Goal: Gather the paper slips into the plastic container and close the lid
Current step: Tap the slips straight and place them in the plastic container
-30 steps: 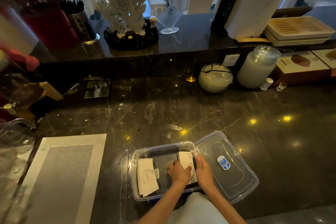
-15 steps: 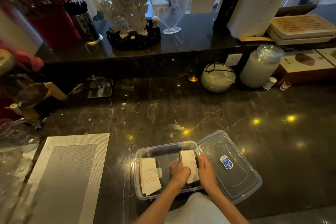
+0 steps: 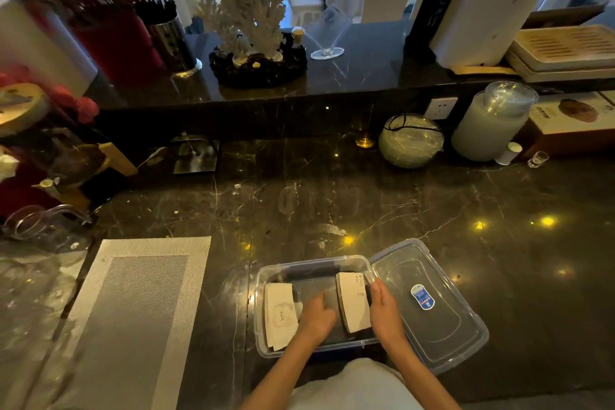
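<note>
- The clear box [image 3: 263, 280] sits on the dark table [image 3: 332, 196], with its lid [image 3: 442, 329] off and lying just to its right.
- The left hand [image 3: 317, 314] and right hand [image 3: 384, 311] press a stack of slips [image 3: 354, 304] between them inside the box.
- A second pile [image 3: 281, 314] lies flat at the box's left end.

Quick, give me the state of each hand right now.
Left hand: pressed against the left side of the paper stack, fingers curled.
Right hand: flat against the stack's right side.
</note>
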`<act>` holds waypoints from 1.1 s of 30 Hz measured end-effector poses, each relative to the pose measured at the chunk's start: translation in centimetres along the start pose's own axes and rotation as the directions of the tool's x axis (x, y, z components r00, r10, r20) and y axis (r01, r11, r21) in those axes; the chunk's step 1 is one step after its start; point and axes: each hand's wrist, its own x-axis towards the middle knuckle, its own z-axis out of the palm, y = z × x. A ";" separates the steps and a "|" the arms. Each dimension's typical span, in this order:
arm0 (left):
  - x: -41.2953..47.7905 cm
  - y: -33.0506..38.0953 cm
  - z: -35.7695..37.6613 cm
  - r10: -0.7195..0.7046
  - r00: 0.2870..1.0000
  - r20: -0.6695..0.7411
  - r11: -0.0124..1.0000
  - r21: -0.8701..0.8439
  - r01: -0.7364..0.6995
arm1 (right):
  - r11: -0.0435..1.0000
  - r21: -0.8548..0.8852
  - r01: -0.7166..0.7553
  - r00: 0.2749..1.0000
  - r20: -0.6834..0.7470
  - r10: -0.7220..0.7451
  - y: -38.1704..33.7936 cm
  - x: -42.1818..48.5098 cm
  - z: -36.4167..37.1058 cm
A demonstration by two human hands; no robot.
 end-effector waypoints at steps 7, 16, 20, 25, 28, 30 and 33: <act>-1.0 -2.5 -1.5 0.043 0.997 -0.062 0.988 0.153 -0.033 | 1.000 -0.006 -0.015 1.000 -0.007 0.015 -0.2 -0.2 0.1; -0.1 -1.6 -1.9 -0.046 0.991 -0.123 0.996 0.066 0.055 | 1.000 -0.016 -0.015 1.000 -0.016 0.014 -0.3 -0.3 0.2; -0.1 -1.4 -2.0 -0.120 0.986 -0.113 0.992 0.014 0.123 | 1.000 -0.011 -0.011 1.000 -0.021 0.011 -0.2 -0.4 0.3; -0.1 -0.2 -0.5 -0.060 0.988 -0.142 0.998 -0.033 0.056 | 1.000 -0.012 0.001 1.000 -0.018 -0.001 -0.2 -0.3 0.3; 0.3 1.7 0.6 -0.110 0.991 -0.073 0.979 -0.183 0.095 | 1.000 -0.011 -0.003 1.000 -0.026 0.003 -0.3 -0.5 0.3; 0.4 2.8 1.1 -0.169 0.986 -0.009 0.954 -0.253 0.161 | 1.000 0.000 -0.003 0.999 -0.037 0.003 -0.4 -0.5 0.4; 0.8 3.4 1.8 -0.194 0.979 0.054 0.938 -0.283 0.202 | 1.000 0.020 -0.007 0.998 -0.062 0.009 -0.5 -0.6 0.5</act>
